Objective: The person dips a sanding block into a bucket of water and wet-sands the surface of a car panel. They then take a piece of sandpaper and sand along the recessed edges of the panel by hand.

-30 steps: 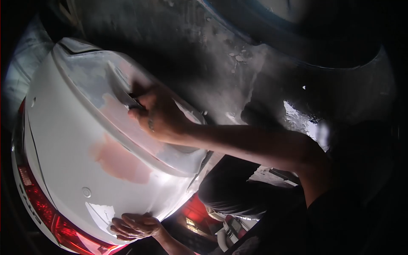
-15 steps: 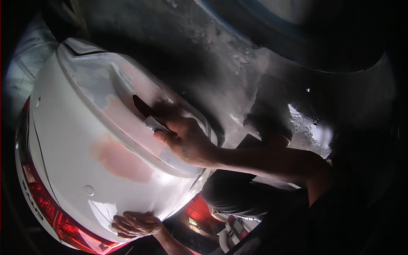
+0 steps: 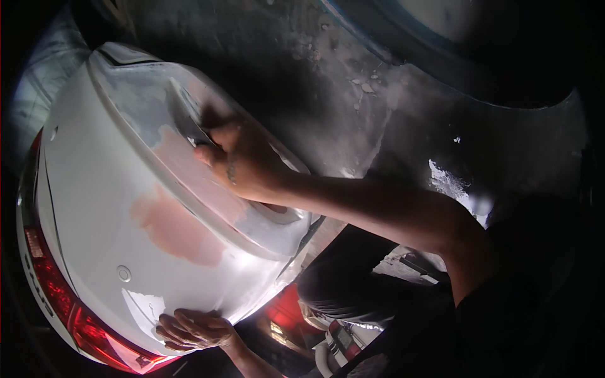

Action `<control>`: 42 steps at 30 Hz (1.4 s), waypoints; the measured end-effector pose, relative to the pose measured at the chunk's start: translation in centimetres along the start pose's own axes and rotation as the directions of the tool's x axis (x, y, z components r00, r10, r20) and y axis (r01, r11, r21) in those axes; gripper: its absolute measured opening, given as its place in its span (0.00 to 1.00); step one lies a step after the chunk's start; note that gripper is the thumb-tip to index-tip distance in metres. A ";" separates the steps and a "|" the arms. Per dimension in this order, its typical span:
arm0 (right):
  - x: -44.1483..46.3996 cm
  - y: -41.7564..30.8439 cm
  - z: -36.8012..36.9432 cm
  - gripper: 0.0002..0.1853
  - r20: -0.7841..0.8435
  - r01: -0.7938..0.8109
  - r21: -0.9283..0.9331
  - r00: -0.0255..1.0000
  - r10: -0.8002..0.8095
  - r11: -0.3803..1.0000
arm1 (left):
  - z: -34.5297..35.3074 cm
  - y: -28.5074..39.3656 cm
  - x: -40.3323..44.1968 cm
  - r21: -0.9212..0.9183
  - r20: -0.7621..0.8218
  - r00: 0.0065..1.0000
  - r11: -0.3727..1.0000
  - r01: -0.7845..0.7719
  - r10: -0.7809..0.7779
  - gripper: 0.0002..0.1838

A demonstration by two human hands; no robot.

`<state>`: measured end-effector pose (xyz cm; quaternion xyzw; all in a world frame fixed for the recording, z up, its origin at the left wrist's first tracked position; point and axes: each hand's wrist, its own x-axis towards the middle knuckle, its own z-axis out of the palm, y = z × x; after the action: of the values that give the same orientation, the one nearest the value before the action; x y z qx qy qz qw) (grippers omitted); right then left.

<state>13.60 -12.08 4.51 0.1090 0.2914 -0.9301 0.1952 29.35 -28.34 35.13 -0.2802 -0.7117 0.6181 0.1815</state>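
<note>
A white car rear bumper [image 3: 88, 189] fills the left side, with pinkish filler and grey sanded areas on it. My right hand [image 3: 242, 160] is closed against the recessed, pink-patched section. Under its thumb shows the small pale edge of a folded sheet [image 3: 196, 140] that looks like sandpaper; the rest is hidden by the fingers and dark shadow. Lower down, my left hand [image 3: 195, 329] lies flat with fingers spread on the white surface close to the red tail light [image 3: 101, 334], holding nothing. A larger pink filler patch [image 3: 179, 230] lies between the two hands.
A round parking sensor [image 3: 123, 273] sits in the bumper. Dark, stained floor [image 3: 353, 82] stretches behind, and a large dark rounded object [image 3: 479, 75] stands at the upper right. Below my legs [image 3: 346, 290] are a red surface [image 3: 291, 315] and white odds and ends.
My right hand has slid up and left along the recess with the sheet, which is now mostly covered. My left hand rests at the same spot on the panel; the view has shifted slightly.
</note>
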 end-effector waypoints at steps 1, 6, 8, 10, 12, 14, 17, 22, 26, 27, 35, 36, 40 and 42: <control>-0.7 2.2 0.7 0.10 -0.090 0.262 -0.104 0.958 -0.272 0.959 | 0.1 -0.1 -0.1 0.006 -0.006 1.000 1.000 0.004 -0.004 0.28; -1.6 0.9 0.2 0.09 -0.262 0.405 -0.076 0.874 -0.410 0.911 | 0.0 0.1 0.5 0.027 0.002 1.000 0.999 -0.024 0.024 0.29; 1.0 -1.9 -0.9 0.11 0.039 0.002 -0.130 0.999 0.003 0.991 | -0.2 0.4 0.4 0.001 0.000 1.000 1.000 0.005 -0.005 0.28; 0.7 1.2 0.2 0.12 0.006 0.106 -0.218 0.994 -0.108 0.970 | 0.0 0.4 0.3 0.017 -0.007 1.000 1.000 0.010 -0.010 0.27; -2.1 4.6 2.2 0.11 -0.279 0.492 -0.068 0.826 -0.490 0.868 | -0.1 0.4 0.5 0.016 0.001 1.000 1.000 0.015 -0.015 0.28; -1.6 4.4 2.5 0.11 -0.318 0.476 -0.013 0.832 -0.455 0.879 | -0.1 0.7 1.0 0.010 -0.009 1.000 1.000 0.017 -0.017 0.28; 3.5 1.0 1.7 0.09 -0.140 0.467 -0.264 0.847 -0.513 0.844 | 0.0 0.3 0.1 -0.015 0.013 1.000 1.000 0.001 -0.001 0.26; -1.4 4.6 2.1 0.22 -0.224 0.446 -0.184 0.849 -0.479 0.876 | -0.5 0.4 0.6 -0.016 0.032 0.999 1.000 -0.013 0.013 0.25; 1.6 -1.1 0.2 0.17 -0.055 0.232 -0.174 0.968 -0.245 0.957 | -0.2 0.5 0.8 -0.004 -0.022 1.000 1.000 -0.006 0.006 0.27; 2.5 -2.4 -0.4 0.17 0.072 0.047 -0.202 0.997 -0.033 0.978 | -0.2 0.7 0.8 -0.004 -0.014 1.000 1.000 -0.012 0.012 0.27; 3.2 0.9 1.6 0.14 -0.143 0.281 -0.260 0.935 -0.325 0.924 | -0.4 0.2 0.7 -0.037 0.018 1.000 0.999 -0.020 0.020 0.28; 4.0 -0.8 0.4 0.15 -0.104 0.191 -0.187 0.972 -0.212 0.964 | -0.6 0.3 0.7 -0.056 0.032 0.999 0.998 -0.005 0.007 0.27; 6.2 -0.8 -2.2 0.18 -0.246 0.285 0.051 0.933 -0.264 0.957 | -0.3 0.3 0.6 -0.015 0.014 1.000 1.000 0.005 -0.005 0.27; 5.8 -0.4 -1.5 0.19 -0.217 0.278 -0.021 0.936 -0.275 0.960 | -0.5 0.3 0.9 -0.034 -0.005 1.000 0.999 -0.012 0.012 0.26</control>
<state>8.33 -12.68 1.65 0.1691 0.3190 -0.9321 0.0289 29.03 -27.35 34.80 -0.2889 -0.7200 0.6062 0.1748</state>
